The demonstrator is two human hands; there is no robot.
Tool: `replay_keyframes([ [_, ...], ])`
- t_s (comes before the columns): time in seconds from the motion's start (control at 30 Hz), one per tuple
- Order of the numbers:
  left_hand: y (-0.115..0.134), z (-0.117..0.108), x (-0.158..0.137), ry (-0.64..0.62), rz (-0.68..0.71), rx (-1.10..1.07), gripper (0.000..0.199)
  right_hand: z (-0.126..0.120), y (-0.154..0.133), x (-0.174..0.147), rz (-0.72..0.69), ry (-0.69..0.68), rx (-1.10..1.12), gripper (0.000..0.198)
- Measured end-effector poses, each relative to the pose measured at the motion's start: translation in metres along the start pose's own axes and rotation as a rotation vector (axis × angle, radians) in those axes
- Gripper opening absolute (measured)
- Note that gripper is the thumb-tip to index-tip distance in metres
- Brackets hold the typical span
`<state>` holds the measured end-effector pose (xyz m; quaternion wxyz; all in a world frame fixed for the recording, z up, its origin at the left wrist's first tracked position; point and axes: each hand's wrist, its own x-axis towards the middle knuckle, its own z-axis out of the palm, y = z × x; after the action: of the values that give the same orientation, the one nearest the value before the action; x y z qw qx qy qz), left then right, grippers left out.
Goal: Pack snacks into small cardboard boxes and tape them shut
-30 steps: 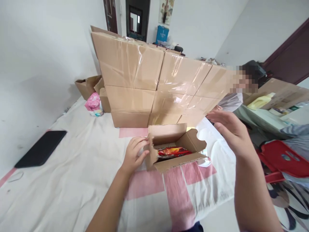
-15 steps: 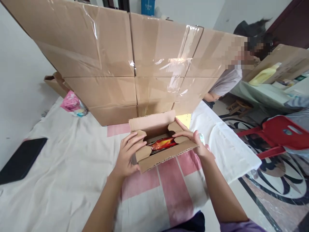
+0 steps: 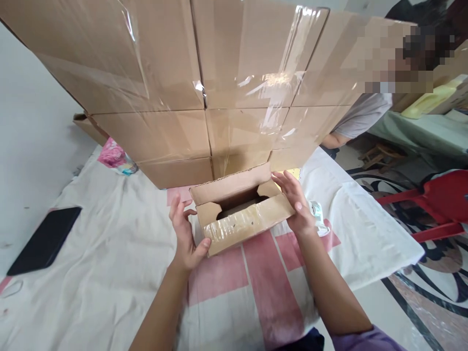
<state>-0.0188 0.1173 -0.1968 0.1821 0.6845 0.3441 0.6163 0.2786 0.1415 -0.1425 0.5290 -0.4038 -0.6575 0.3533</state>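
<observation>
A small cardboard box (image 3: pixel 237 226) sits on the cloth in front of me, its far flap (image 3: pixel 234 183) standing up. Its near flap, striped with clear tape, is folded over toward the opening and covers most of the inside. Two notched end flaps lean inward. My left hand (image 3: pixel 186 239) is open at the box's left end: the thumb touches the near corner, while the spread fingers stand off the side. Against the right end lies my right hand (image 3: pixel 298 204), open, fingers stretched along the edge. What lies inside is hidden.
Large taped cartons (image 3: pixel 234 78) form a wall behind the box. A pink bag (image 3: pixel 115 156) and a black tablet-like slab (image 3: pixel 44 239) lie left. A tape roll (image 3: pixel 319 219) is beside my right wrist. Another person's arm (image 3: pixel 336 139) shows beyond, near a red chair (image 3: pixel 442 204).
The near flap has gone from folded out to folded over the opening, hiding the red packet seen inside before. My left fingers have come off the left end flap, and my right fingers off the right one.
</observation>
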Motion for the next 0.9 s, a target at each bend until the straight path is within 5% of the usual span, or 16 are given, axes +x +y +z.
replay_keyframes([
  [0.17, 0.003, 0.005, 0.002, -0.044, -0.062, -0.120, 0.090, -0.001, 0.006, -0.009, 0.052, 0.022, 0.039, 0.091],
  [0.33, 0.013, 0.007, 0.007, -0.012, 0.095, 0.007, 0.044, -0.004, 0.003, -0.017, -0.079, 0.120, 0.028, 0.036],
  [0.53, 0.010, 0.001, 0.011, 0.004, -0.080, -0.065, 0.022, -0.005, -0.001, -0.017, -0.105, 0.045, -0.124, 0.038],
  [0.9, 0.000, -0.008, 0.012, -0.138, -0.141, -0.106, 0.037, -0.009, 0.000, -0.014, -0.192, -0.025, -0.290, 0.034],
])
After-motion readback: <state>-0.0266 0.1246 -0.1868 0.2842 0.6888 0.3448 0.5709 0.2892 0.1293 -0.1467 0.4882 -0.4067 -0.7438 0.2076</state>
